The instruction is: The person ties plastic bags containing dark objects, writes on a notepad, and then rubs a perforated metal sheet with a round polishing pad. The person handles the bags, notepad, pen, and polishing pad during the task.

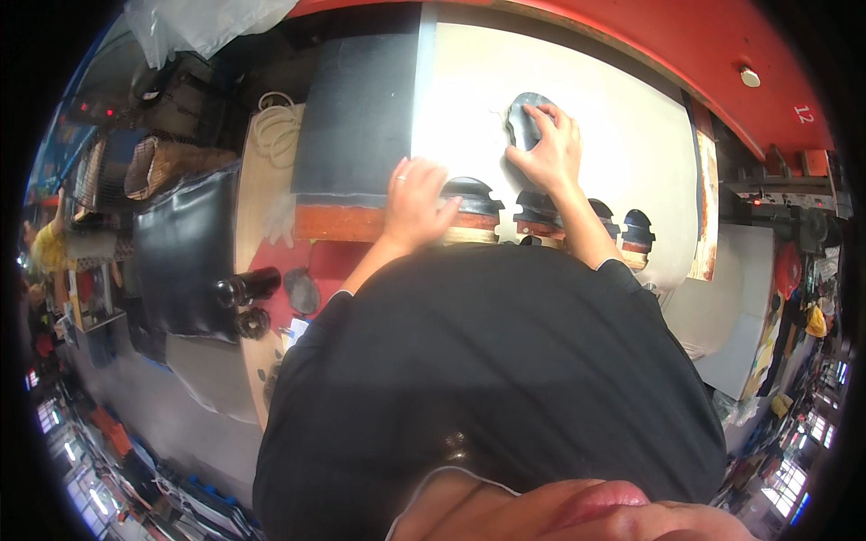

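My right hand [552, 151] pinches a dark grey, rounded flat piece with a notched edge [521, 132], which rests on the cream-white work surface [622, 108]; its thumb is on the near side and its fingers are over the top. My left hand [417, 200] lies at the near edge, where a black sheet [356, 117] meets the white surface. Its fingers are stretched out and its thumb points right, close to a black notched piece [471, 191]. More black notched pieces [637, 225] line the near edge, partly hidden by my right forearm.
A red machine beam [667, 41] with a bolt runs along the far side. On the left are a coil of pale cord [275, 131], a black cylinder [248, 287] and a shiny black sheet [185, 252]. A grey-white table [735, 307] stands at the right.
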`<action>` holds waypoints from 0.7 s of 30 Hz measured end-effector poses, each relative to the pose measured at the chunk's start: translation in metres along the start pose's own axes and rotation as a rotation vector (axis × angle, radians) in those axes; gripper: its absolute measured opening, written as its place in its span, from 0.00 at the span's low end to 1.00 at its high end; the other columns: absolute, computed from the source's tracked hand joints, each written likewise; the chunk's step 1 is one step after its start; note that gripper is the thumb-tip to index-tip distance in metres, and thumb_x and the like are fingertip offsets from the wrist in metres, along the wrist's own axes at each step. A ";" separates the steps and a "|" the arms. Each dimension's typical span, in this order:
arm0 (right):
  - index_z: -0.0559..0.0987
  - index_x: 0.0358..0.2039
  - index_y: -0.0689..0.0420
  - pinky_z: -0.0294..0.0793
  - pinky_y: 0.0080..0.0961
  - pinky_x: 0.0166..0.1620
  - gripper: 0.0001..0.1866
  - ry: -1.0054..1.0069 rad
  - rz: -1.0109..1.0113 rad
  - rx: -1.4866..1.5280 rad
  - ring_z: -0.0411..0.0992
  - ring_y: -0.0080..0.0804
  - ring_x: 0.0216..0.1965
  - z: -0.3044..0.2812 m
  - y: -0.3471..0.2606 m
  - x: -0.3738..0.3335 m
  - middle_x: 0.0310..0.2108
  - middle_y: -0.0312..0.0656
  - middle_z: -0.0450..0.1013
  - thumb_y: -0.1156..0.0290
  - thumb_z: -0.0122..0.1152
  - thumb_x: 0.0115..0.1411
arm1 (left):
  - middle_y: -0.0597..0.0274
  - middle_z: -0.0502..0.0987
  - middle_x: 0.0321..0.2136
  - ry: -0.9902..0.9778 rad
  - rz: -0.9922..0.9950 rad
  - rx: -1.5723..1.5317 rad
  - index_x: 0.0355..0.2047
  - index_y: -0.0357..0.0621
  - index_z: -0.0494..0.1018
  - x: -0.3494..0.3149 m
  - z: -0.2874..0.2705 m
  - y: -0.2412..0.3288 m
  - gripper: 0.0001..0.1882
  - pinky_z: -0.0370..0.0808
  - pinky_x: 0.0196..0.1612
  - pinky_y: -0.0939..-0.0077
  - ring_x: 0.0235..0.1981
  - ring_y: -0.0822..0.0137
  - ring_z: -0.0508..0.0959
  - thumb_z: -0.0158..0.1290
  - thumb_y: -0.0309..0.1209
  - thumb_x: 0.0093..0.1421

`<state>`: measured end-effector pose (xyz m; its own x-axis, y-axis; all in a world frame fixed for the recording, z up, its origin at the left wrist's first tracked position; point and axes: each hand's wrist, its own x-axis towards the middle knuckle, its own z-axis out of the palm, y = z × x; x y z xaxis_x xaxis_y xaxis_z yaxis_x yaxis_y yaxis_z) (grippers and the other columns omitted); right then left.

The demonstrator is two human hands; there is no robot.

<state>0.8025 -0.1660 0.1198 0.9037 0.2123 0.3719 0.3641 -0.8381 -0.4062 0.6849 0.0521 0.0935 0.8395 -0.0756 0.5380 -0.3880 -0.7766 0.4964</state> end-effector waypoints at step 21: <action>0.75 0.48 0.59 0.62 0.45 0.57 0.28 0.144 -0.185 -0.154 0.66 0.47 0.55 -0.017 0.111 -0.007 0.49 0.47 0.71 0.56 0.67 0.50 | 0.54 0.75 0.27 0.358 -0.474 0.002 0.38 0.37 0.73 0.080 0.060 -0.063 0.14 0.74 0.34 0.67 0.28 0.57 0.76 0.58 0.35 0.58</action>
<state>0.8330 -0.2686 0.0862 0.7796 0.3047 0.5472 0.4717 -0.8604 -0.1930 0.7988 0.0572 0.0645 0.7405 0.4948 0.4547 -0.0015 -0.6754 0.7374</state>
